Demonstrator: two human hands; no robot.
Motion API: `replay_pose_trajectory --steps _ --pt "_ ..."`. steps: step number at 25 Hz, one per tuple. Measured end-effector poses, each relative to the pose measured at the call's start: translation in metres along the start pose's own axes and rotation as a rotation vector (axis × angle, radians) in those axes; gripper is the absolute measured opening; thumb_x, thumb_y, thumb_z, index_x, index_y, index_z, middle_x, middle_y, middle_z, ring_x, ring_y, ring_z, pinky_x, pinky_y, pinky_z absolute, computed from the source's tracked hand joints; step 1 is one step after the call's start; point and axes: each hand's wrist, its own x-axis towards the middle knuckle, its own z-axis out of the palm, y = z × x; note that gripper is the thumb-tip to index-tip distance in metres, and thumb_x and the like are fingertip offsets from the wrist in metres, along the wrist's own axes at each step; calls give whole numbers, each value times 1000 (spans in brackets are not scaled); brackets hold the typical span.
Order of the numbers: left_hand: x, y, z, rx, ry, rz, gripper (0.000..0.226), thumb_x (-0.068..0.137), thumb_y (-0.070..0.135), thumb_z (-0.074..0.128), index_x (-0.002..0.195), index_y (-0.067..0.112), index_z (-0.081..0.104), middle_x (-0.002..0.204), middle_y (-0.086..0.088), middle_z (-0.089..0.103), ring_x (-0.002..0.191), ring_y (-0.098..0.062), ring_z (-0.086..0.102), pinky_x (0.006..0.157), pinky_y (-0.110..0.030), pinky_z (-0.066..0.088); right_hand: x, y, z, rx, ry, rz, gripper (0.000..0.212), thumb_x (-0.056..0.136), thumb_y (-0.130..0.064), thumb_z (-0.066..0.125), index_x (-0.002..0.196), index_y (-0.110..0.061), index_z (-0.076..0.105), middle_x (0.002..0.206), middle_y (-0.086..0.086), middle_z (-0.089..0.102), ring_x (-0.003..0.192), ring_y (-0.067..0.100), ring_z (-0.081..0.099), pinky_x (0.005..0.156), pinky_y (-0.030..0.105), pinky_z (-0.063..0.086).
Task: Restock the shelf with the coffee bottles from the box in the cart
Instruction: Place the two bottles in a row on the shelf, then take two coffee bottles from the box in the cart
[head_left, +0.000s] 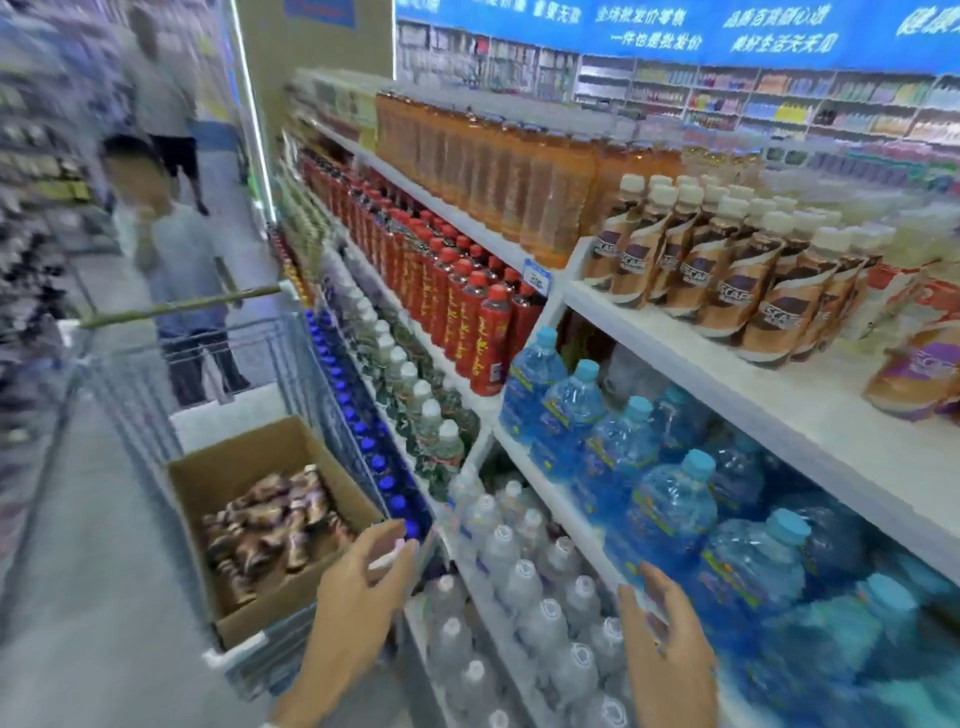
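The box (234, 470) sits at the near end of the cart (130, 384), its flaps open, so the coffee bottles in the box (270, 525) lie within easy reach, heaped on their sides. The cart is parked tight against the shelving, which keeps the carry from box to shelf short.

The left hand (363, 587) hovers just beside the box's right wall, fingers loosely curved and apart, gripping nothing that can be made out (a pale smear at the fingertips is too blurred to name). It seems poised to dip in for a bottle. The right hand (665, 639) is low in front of the clear bottles (519, 587), fingers relaxed and spread, also empty, probably ready to take a second bottle or steady one.

The shelf (727, 374) to be filled is up on the right, above the blue water jugs (571, 415). The coffee bottles on the shelf (727, 270) stand upright in rows with labels forward, and bare board shows in front of them, the likely gap to fill.

Two people (176, 291) stand beyond the cart in the aisle.
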Motion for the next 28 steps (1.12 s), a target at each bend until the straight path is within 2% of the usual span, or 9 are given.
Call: replay_pose_trajectory --steps 4,6,8,10,14,17,19,25,28 --pt "16 -39 -68 -13 144 -110 16 93 28 73 108 30 72 101 18 75 98 9 65 74 -5 47 -6 1 92 -90 -257 49 37 93 -15 70 128 -20 61 124 3 63 117 22 58 97 25 40" --pt "28 -56 -96 -45 202 -164 16 91 24 74 107 27 74 98 15 77 95 4 68 76 -9 50 -10 4 139 -94 -254 56 37 89 -3 72 124 -9 66 121 13 67 115 33 60 93 33 40" --pt "43 -73 -121 -50 250 -221 13 91 25 74 103 30 73 94 19 77 91 6 68 72 -8 50 -14 4 181 -85 -275 101 26 85 2 75 109 -9 72 113 18 70 108 35 63 91 36 42" --pt "59 -89 -145 -45 295 -274 13 92 27 74 103 33 72 98 16 75 94 5 66 72 -10 47 -16 7 223 -119 -334 152 19 87 -5 76 104 -14 72 113 15 70 105 29 61 94 35 44" --pt "83 -120 -178 -35 367 -350 13 92 22 73 104 27 72 102 7 75 93 -5 68 73 -14 49 -10 15 283 -260 -458 188 22 91 -13 73 112 -15 69 121 11 67 113 27 60 99 35 46" --pt "94 -138 -191 -25 403 -398 15 93 21 73 108 22 73 105 1 75 101 -19 69 86 -33 53 -6 19 318 -319 -562 164 27 92 -15 72 118 -17 68 126 9 65 118 26 59 104 44 47" --pt "101 -148 -196 -30 424 -446 18 94 22 72 112 20 72 107 0 74 105 -19 68 89 -38 54 0 20 338 -340 -609 176 25 93 -20 72 117 -24 66 123 6 65 118 25 59 104 46 48" --pt "141 -172 -192 10 435 -551 20 96 27 69 116 24 68 111 6 72 107 -11 65 82 -24 50 35 22 402 -487 -770 200 29 98 -38 62 126 -30 61 127 -5 63 119 18 58 105 40 47" --pt "170 -183 -187 42 468 -592 20 97 26 67 117 23 67 113 6 71 108 -10 64 91 -30 53 60 27 435 -516 -873 204 32 100 -38 59 131 -29 59 131 -5 62 121 18 58 105 41 47"
